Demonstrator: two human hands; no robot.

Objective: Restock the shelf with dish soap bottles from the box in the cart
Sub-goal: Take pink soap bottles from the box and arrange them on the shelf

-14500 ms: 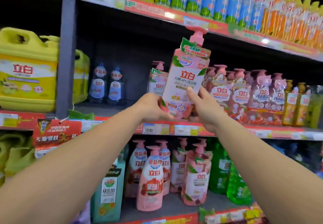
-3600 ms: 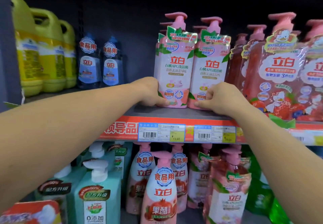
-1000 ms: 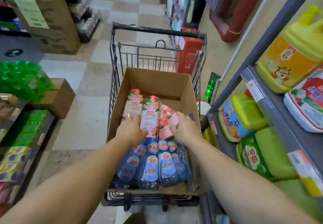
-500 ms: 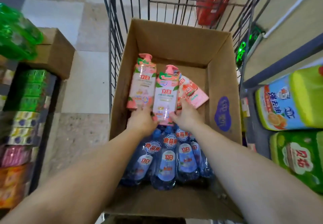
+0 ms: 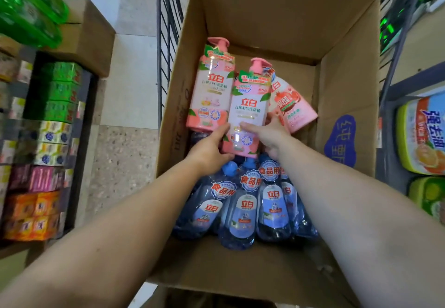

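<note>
Cardboard box (image 5: 342,86) in cart (image 5: 166,43): left hand (image 5: 208,150) and right hand (image 5: 269,137) fingers curled around pink soap bottle (image 5: 248,112); blue bottles (image 5: 243,211) beneath both wrists.

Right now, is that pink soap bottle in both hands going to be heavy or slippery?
Probably heavy for its size: the pink pump bottle looks full, and both the left hand and right hand grip its base. Its glossy label may be a bit slippery. It looks stiff, not floppy.
</note>
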